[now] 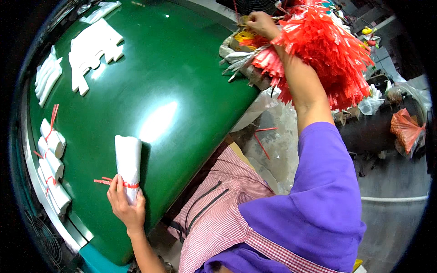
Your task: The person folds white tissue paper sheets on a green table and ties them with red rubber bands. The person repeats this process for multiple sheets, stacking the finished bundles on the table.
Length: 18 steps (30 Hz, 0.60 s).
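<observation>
My left hand (126, 208) is closed round the lower end of a white rolled bundle (128, 157), which looks like thin plastic or paper. A red strip tie (131, 185) circles the roll near my fingers, its loose ends sticking out to the left. My right arm reaches far forward, past a big bunch of red plastic strips (325, 54). At its end, my right hand (264, 25) has its fingers curled together over a cloth-like holder (226, 48) with yellow material inside. What those fingers grip, if anything, is too small to make out.
On the green table (191, 91), tied white rolls (53, 154) line the left edge. Farther back lie flat white stacks (93, 48) and folded white pieces (48, 75). An orange-red bag (406, 127) hangs at the right. Red strips (263, 141) lie on the floor.
</observation>
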{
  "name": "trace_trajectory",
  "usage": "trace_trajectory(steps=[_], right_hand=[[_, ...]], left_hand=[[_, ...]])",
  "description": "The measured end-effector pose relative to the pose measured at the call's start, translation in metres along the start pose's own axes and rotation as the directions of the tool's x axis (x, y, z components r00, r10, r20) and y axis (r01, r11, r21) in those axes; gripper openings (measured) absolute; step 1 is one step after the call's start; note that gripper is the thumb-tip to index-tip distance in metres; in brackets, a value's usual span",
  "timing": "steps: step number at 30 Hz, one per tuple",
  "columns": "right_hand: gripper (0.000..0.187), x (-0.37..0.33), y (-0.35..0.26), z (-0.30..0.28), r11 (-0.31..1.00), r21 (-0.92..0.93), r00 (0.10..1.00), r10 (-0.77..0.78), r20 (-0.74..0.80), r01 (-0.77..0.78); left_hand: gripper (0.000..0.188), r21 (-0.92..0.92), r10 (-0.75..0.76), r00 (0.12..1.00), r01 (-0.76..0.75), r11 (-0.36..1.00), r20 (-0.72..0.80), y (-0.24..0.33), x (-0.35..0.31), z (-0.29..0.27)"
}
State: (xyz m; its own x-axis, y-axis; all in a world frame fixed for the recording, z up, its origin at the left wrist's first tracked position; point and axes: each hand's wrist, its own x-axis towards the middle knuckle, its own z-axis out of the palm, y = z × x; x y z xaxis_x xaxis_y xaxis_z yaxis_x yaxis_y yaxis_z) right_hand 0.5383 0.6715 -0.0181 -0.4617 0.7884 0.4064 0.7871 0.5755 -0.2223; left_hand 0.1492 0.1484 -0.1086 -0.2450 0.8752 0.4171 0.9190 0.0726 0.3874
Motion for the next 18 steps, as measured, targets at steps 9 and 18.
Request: trace_trajectory(steps=[9, 18], right_hand=[[0.020, -0.018, 0.003, -0.005, 0.892, -0.412, 0.830, 0.082, 0.552, 0.185], [0.014, -0.004, -0.036, -0.028, 0.894, -0.320, 0.840, -0.104, 0.533, 0.314]], left_hand=[[0.066, 0.114, -0.044, 0.999, 0.046, 0.992, -0.020, 0.007, -0.006, -0.004], [0.066, 0.134, -0.110, 0.993, 0.104, 0.985, 0.038, -0.007, 0.007, -0.033]])
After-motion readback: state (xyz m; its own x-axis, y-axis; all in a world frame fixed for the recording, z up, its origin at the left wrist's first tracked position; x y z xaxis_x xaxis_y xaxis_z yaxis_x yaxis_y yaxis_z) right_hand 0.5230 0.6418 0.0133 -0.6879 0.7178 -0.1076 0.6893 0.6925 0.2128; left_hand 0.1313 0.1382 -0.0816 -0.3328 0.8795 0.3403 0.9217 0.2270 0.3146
